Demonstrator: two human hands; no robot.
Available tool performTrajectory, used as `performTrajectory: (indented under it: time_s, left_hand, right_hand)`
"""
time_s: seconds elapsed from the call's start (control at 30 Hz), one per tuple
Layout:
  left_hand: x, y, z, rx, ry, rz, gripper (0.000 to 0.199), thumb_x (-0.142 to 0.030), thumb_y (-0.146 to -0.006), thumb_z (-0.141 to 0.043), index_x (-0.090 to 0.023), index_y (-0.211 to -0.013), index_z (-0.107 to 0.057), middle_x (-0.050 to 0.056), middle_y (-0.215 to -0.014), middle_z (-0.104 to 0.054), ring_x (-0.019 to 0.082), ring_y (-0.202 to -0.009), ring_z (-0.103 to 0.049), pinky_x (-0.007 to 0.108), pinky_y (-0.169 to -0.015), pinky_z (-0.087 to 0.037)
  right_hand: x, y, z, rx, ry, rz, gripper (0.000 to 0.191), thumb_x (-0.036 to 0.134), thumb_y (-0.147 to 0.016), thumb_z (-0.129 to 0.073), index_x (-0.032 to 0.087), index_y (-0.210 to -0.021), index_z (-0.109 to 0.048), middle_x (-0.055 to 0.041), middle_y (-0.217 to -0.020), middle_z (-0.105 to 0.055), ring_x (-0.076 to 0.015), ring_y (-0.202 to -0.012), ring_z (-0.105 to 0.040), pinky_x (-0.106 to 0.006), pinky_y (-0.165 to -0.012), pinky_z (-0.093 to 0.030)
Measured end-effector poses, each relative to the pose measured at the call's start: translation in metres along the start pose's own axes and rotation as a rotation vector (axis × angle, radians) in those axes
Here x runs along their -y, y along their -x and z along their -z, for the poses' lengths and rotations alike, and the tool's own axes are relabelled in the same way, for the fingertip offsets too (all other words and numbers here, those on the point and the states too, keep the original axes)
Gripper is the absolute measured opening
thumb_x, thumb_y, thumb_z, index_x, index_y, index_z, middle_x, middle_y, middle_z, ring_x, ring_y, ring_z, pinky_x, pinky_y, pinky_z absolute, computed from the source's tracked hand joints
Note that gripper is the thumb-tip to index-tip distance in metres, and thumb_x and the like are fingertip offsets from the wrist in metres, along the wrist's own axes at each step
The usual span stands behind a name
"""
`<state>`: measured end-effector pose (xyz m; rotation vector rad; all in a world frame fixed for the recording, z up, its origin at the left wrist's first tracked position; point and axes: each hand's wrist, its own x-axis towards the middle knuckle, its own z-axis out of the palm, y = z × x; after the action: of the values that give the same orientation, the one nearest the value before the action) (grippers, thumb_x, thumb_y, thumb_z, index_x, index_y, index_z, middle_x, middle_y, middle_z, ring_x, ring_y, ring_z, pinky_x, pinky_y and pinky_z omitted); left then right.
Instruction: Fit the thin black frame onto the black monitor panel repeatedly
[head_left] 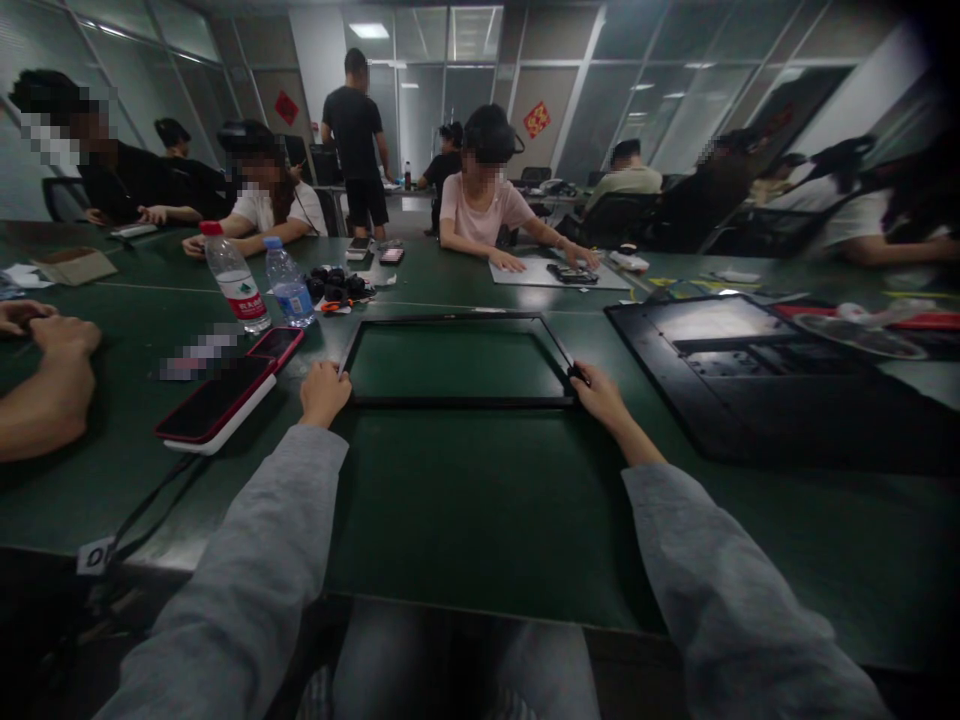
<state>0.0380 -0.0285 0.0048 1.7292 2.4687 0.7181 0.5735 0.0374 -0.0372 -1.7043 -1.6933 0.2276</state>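
Observation:
A thin black rectangular screen bezel [461,403] is held level in front of me, just above or on the green table; I cannot tell whether it touches. Its middle is open and the green tabletop shows through. My left hand [324,393] is closed on its left side bar, thumb on top. At the opposite bar, my right hand [600,396] grips the bezel near its right front corner.
To the right lies a large black panel [720,400]. A red-rimmed phone [225,395] rests on a white block at left, near a red-capped bottle [238,285] and a blue-capped bottle [291,290]. Another person's forearm [49,400] is at far left; a person [487,205] sits opposite.

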Motion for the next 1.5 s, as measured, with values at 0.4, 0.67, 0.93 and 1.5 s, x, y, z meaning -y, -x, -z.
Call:
performTrajectory:
  time_s: [0.4,0.67,0.93,1.5]
  left_hand:
    - [-0.001,0.001,0.012,0.066,-0.085,-0.016,0.038,-0.036,-0.099,-0.055,-0.014,-0.126,-0.070,0.023,-0.135,-0.066,0.039,-0.122,-0.068,0.048,-0.099,-0.054]
    - [-0.012,0.010,0.016,-0.164,-0.010,-0.019,0.039,-0.036,-0.102,-0.049,-0.017,-0.132,-0.066,0.021,-0.140,-0.064,0.038,-0.119,-0.069,0.048,-0.094,-0.056]
    - [-0.011,0.009,0.014,-0.426,0.235,-0.072,0.044,-0.037,-0.107,-0.042,-0.017,-0.145,-0.053,0.018,-0.139,-0.069,0.035,-0.120,-0.070,0.047,-0.102,-0.053]
    - [-0.005,0.008,0.012,-0.017,-0.128,-0.047,0.035,-0.027,-0.098,-0.048,-0.015,-0.125,-0.068,0.023,-0.138,-0.067,0.040,-0.137,-0.056,0.057,-0.108,-0.048]
  right_hand:
    - [0.008,0.006,0.004,0.089,0.120,-0.068,0.059,0.027,-0.095,-0.048,0.012,-0.151,-0.062,-0.0168,-0.145,-0.067,-0.0341,-0.134,-0.064,-0.052,-0.119,-0.045]
    - [0.021,0.010,0.008,-0.062,0.141,0.003,0.066,0.025,-0.095,-0.044,0.007,-0.158,-0.052,-0.0214,-0.149,-0.063,-0.0350,-0.135,-0.062,-0.052,-0.117,-0.046]
    - [0.040,0.023,0.012,-0.298,0.075,0.162,0.071,0.030,-0.099,-0.040,0.009,-0.166,-0.035,-0.0207,-0.128,-0.070,-0.0348,-0.123,-0.062,-0.058,-0.110,-0.048]
    - [-0.003,0.002,-0.009,-0.060,0.269,0.030,0.044,0.031,-0.089,-0.053,0.010,-0.121,-0.076,-0.0227,-0.121,-0.066,-0.0377,-0.118,-0.056,-0.056,-0.104,-0.048]
